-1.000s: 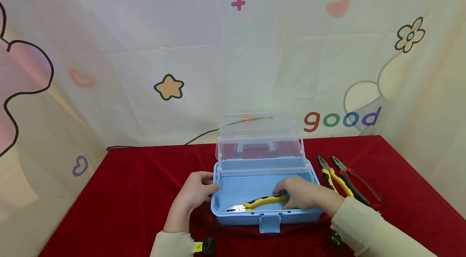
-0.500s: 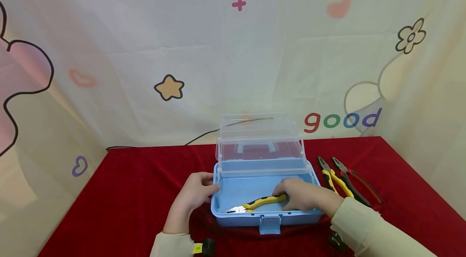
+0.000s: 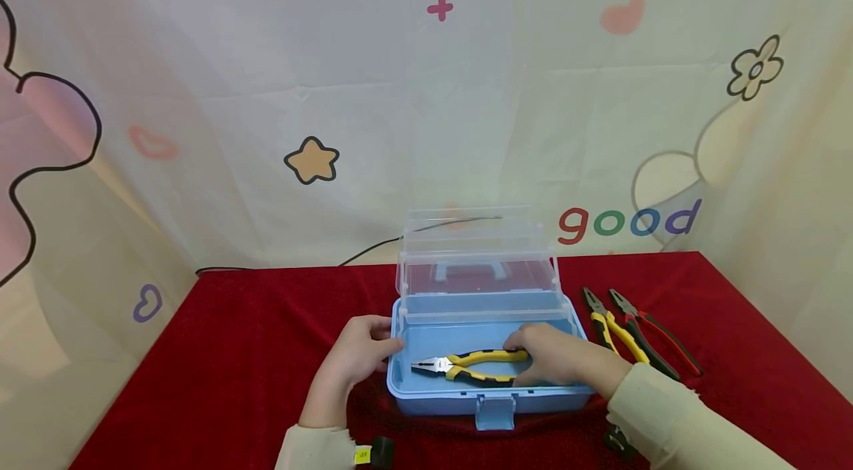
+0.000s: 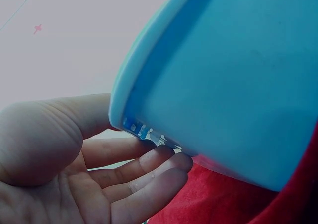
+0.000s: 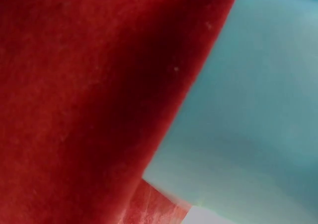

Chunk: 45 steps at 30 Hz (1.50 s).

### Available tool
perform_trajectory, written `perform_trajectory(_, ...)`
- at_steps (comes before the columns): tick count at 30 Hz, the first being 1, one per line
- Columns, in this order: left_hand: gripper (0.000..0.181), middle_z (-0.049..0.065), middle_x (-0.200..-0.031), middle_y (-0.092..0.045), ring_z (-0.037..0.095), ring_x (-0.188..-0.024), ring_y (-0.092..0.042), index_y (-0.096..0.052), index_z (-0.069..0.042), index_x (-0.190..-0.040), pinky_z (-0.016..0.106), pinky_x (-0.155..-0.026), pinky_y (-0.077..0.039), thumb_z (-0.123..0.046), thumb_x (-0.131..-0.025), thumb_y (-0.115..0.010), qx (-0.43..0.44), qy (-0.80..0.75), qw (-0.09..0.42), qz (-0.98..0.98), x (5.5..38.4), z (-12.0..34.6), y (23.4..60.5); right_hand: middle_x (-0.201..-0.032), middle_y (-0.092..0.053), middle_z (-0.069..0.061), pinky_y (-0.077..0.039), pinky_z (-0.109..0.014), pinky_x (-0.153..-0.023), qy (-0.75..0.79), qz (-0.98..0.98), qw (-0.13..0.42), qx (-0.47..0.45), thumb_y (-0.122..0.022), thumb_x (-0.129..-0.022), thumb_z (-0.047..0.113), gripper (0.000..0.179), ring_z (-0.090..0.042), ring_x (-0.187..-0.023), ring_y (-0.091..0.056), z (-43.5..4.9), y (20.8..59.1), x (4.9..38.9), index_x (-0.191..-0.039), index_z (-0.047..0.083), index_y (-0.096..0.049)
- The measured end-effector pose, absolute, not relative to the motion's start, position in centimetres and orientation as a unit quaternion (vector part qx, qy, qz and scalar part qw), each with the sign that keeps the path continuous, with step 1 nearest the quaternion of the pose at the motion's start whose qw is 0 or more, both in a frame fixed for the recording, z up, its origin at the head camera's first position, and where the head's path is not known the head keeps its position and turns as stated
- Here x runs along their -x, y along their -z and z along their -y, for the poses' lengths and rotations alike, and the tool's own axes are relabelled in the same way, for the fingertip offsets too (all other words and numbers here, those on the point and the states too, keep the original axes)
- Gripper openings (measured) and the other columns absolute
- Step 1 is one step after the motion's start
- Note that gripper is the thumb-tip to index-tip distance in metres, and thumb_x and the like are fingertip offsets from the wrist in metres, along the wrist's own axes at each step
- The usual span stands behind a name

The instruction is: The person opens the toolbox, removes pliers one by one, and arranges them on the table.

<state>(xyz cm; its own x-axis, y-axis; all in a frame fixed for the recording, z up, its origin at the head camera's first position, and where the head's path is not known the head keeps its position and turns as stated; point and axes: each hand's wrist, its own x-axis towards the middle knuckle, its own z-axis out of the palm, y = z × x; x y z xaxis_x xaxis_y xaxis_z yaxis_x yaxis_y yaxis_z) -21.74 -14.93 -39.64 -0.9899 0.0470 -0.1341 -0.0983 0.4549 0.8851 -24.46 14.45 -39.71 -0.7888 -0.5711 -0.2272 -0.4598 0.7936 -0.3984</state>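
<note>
Yellow-and-black pliers (image 3: 474,366) lie inside the light-blue toolbox (image 3: 440,405), their metal nose to the left and handles spread apart. My right hand (image 3: 549,355) reaches over the box's right wall and holds the handle ends between thumb and fingers; its palm hides those ends. At the left wall, my left hand (image 3: 360,348) grips the toolbox, thumb at the rim. In the left wrist view, the left fingers (image 4: 144,174) curl beside the box's outer corner. Only the box's outside (image 5: 248,110) and red cloth show in the right wrist view, no hand.
The toolbox's clear lid (image 3: 476,263) stands raised at the back. Right of the box, another yellow-and-black pair of pliers (image 3: 609,322) and a red-and-black pair (image 3: 649,329) lie on the red cloth (image 3: 266,351). A patterned curtain (image 3: 360,107) hangs behind.
The pliers in the box have turned flatter and their nose has shifted toward the back; both handles now show, spread apart. The left hand keeps its place on the box.
</note>
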Motion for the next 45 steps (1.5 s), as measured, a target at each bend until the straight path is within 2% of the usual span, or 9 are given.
perform_trajectory(8,0.045,0.017,-0.105,-0.065,0.018,-0.076,-0.065,-0.056,0.004,-0.125,0.037,-0.068,-0.06,-0.011,-0.085,-0.068,0.017,-0.52,0.069,-0.851,21.8,15.0,39.6,-0.107,-0.06,-0.001,-0.051,-0.04,-0.091,0.131,-0.94,0.16,0.27,-0.082,-0.071,0.017,0.049,-0.016,-0.096,-0.054,-13.8,40.0,24.2,-0.116,0.008,-0.066)
perform_trajectory(14,0.044,0.017,-0.105,-0.065,0.018,-0.076,-0.065,-0.055,0.004,-0.125,0.037,-0.068,-0.06,-0.01,-0.085,-0.067,0.015,-0.519,0.07,-0.851,21.8,14.9,39.6,-0.103,-0.061,0.001,-0.051,-0.038,-0.087,0.127,-0.936,0.147,0.293,-0.081,-0.072,0.022,0.045,-0.014,-0.092,-0.055,-13.8,40.1,24.4,-0.111,0.006,-0.067)
perform_trajectory(25,0.043,0.017,-0.105,-0.065,0.018,-0.078,-0.065,-0.055,0.005,-0.124,0.037,-0.069,-0.06,-0.011,-0.086,-0.067,0.01,-0.52,0.076,-0.851,21.6,14.9,39.5,-0.109,-0.064,-0.001,-0.05,-0.042,-0.091,0.173,-0.93,0.17,0.277,-0.08,-0.073,0.024,0.049,-0.015,-0.094,-0.055,-14.1,39.7,24.7,-0.115,0.004,-0.064)
perform_trajectory(33,0.044,0.016,-0.106,-0.065,0.018,-0.079,-0.065,-0.055,0.004,-0.125,0.037,-0.068,-0.06,-0.012,-0.086,-0.067,0.012,-0.519,0.077,-0.851,21.7,15.0,39.5,-0.106,-0.063,0.002,-0.051,-0.039,-0.084,0.189,-0.919,0.16,0.306,-0.078,-0.073,0.029,0.049,-0.013,-0.089,-0.053,-14.7,39.5,24.8,-0.114,0.006,-0.063)
perform_trajectory(45,0.043,0.016,-0.104,-0.065,0.018,-0.078,-0.065,-0.056,0.004,-0.124,0.037,-0.068,-0.06,-0.012,-0.085,-0.068,0.007,-0.521,0.074,-0.85,21.7,15.0,39.5,-0.114,-0.062,-0.004,-0.05,-0.048,-0.092,0.202,-0.924,0.147,0.288,-0.078,-0.074,0.03,0.055,-0.019,-0.1,-0.055,-15.1,38.7,23.9,-0.12,0.006,-0.059)
